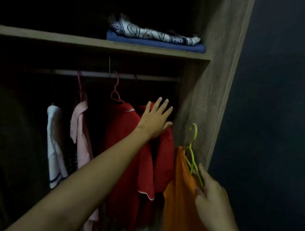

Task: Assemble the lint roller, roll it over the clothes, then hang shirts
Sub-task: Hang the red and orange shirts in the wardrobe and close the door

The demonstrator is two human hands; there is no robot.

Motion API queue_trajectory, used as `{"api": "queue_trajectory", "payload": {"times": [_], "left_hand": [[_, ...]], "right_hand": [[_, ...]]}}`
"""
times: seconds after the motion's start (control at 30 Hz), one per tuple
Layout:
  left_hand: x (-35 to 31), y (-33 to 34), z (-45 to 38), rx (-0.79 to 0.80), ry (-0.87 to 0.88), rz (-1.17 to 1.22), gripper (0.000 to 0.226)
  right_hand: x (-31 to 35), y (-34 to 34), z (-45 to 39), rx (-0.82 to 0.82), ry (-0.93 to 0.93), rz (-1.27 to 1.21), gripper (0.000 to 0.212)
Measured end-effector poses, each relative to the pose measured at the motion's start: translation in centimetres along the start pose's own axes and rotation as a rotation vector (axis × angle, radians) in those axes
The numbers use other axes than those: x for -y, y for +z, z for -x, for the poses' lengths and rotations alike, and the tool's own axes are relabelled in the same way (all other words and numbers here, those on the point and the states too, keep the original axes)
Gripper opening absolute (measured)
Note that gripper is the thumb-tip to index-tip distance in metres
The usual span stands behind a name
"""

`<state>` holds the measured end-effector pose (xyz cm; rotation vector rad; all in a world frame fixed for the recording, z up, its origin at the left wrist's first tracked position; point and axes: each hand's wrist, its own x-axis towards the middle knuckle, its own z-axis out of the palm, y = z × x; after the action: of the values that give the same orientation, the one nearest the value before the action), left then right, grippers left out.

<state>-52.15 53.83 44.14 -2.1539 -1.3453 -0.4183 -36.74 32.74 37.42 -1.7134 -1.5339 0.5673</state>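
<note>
The left arm reaches far forward and up, its hand (155,119) flat with fingers (163,105) spread wide. The right hand (213,193) stays low and near on the right, its fingers pinched closed

Home: wardrobe (210,83) with shirts on rail (97,74).

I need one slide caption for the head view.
Left hand pushes red shirt aside; right hand holds orange shirt on green hanger.
</note>
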Motion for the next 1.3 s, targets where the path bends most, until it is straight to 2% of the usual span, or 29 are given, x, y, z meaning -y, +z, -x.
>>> {"api": "queue_trajectory", "payload": {"times": [0.13, 0.23, 0.33, 0.5, 0.6, 0.67, 0.8, 0.93, 1.17, 1.23, 1.3], "left_hand": [[1.0, 1.0, 0.2, 0.121, -0.053, -0.036, 0.061], [1.7, 1.0, 1.7, 0.031, -0.077, -0.021, 0.054], [3.0, 0.9, 3.5, -0.09, -0.045, -0.016, 0.047], [4.6, 1.2, 5.8, -0.087, -0.047, -0.088, 0.047], [4.7, 1.7, 6.1, -0.041, -0.043, 0.024, 0.046], [4.6, 1.4, 6.4, 0.032, -0.103, 0.121, 0.046], [4.7, 1.3, 6.8, 0.055, -0.181, 0.216, 0.051], [4.9, 1.3, 6.8, 0.084, -0.169, 0.105, 0.054], [5.3, 1.8, 7.2, 0.024, -0.177, -0.059, 0.067], [5.3, 2.0, 7.3, 0.021, -0.206, -0.058, 0.068], [5.2, 2.2, 7.4, 0.024, -0.24, -0.047, 0.068]], "right_hand": [[2.9, -1.8, -2.9, 0.003, -0.144, 0.13, 0.075], [5.4, -2.5, -6.2, -0.015, -0.24, 0.211, 0.071], [7.7, -2.2, -10.3, -0.076, -0.334, 0.221, 0.057], [11.7, 0.1, -18.0, -0.162, -0.363, 0.278, 0.042], [13.0, 1.3, -20.6, -0.132, -0.361, 0.25, 0.031], [13.4, 1.9, -21.6, -0.154, -0.363, 0.253, 0.028], [13.9, 3.7, -22.9, -0.157, -0.382, 0.253, 0.027], [14.1, 4.9, -23.8, -0.116, -0.373, 0.254, 0.023], [13.5, 7.1, -23.9, -0.109, -0.398, 0.26, 0.024], [13.0, 7.4, -23.7, -0.145, -0.409, 0.252, 0.027], [12.0, 7.8, -23.1, -0.202, -0.422, 0.242, 0.039]]}}
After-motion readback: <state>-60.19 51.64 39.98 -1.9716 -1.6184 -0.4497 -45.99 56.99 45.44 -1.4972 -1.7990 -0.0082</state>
